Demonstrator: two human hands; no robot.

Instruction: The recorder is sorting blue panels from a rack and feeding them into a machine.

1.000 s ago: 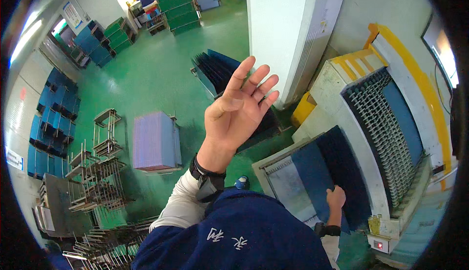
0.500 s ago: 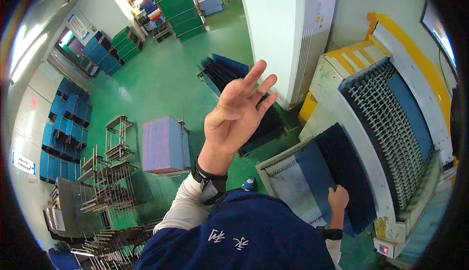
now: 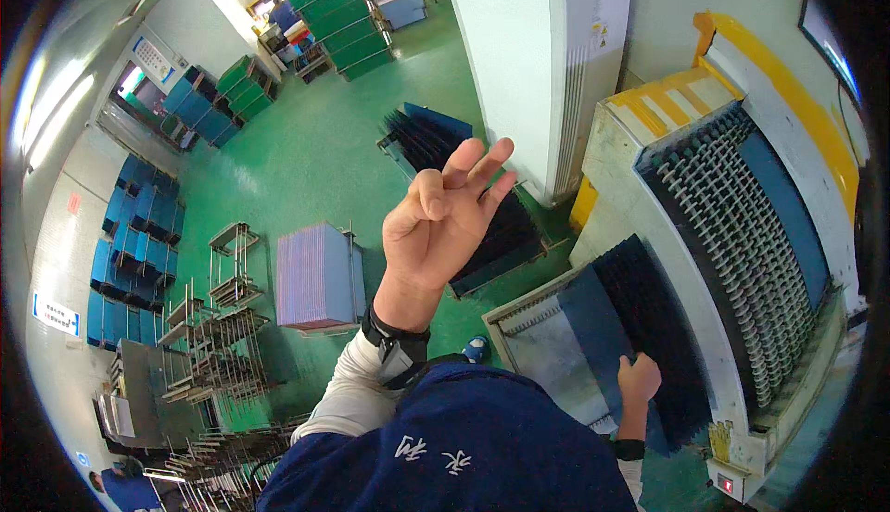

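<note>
My left hand (image 3: 434,220) is raised in mid-air, palm up. It holds nothing; its index finger is bent and the other fingers stand apart. At the lower right my right hand (image 3: 640,379) is closed on the edge of a dark blue panel (image 3: 601,331). That panel stands at the front of a tight row of dark panels (image 3: 649,308) in a pale tray (image 3: 536,338). Beside the tray is a machine with a bed of rollers (image 3: 742,243), where a blue board (image 3: 788,206) lies along the far side.
Behind my left hand stands a rack of dark panels (image 3: 496,252). Left of it are a pale stack of boards (image 3: 320,276) and metal rack frames (image 3: 213,345). A white cabinet (image 3: 519,58) rises ahead. Green crates (image 3: 338,21) stand farther off; another person (image 3: 130,489) shows at lower left.
My left hand's fingers have curled, the index finger bending inward, and the hand has dropped slightly. The right hand keeps its grip on the panel, almost unmoved. The view has shifted a little.
</note>
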